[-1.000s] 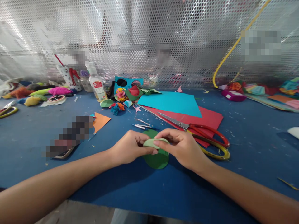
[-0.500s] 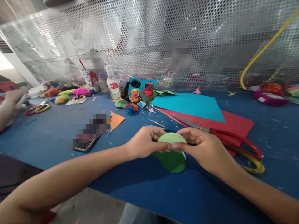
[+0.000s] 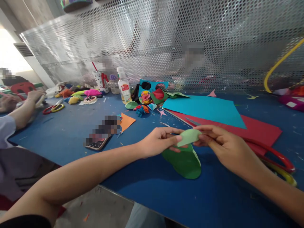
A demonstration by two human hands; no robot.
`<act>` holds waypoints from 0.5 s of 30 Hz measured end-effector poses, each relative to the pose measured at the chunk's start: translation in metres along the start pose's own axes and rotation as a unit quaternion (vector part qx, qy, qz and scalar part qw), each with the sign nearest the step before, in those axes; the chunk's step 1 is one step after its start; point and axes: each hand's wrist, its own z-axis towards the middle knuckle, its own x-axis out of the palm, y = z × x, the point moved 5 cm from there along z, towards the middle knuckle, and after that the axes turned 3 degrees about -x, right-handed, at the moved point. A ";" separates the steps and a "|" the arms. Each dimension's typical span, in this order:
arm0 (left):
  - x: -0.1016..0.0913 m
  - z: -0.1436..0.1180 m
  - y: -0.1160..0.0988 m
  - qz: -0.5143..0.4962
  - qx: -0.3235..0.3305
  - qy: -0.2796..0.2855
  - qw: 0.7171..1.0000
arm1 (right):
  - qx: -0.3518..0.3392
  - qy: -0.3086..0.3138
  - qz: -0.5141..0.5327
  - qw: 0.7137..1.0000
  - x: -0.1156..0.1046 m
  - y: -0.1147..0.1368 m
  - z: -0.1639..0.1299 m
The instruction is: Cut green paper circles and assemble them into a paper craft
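Head view, two hands, left hand (image 3: 158, 142), right hand (image 3: 222, 145), one green paper disc (image 3: 186, 160).

The scissors (image 3: 277, 160) lie half hidden behind the right hand (image 3: 224, 147) – blades unseen; the phone (image 3: 101, 134) is blurred out.

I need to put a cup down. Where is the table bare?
Bare blue table lies between the phone and the yellow-ringed scissors at left. Another patch lies near the front edge, below the green paper both hands fold. Crowded: the back by the bottle, and the cyan sheet and red sheet.
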 end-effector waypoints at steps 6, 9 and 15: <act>0.003 -0.003 -0.001 -0.034 -0.030 0.005 0.999 | -0.055 -0.036 -0.040 0.997 -0.002 0.010 -0.008; 0.004 -0.005 -0.002 -0.018 -0.017 0.009 1.000 | -0.059 -0.030 -0.055 0.996 0.002 0.012 -0.011; 0.003 -0.011 -0.002 0.092 0.033 -0.009 0.995 | -0.058 -0.035 -0.073 0.995 0.011 0.019 -0.013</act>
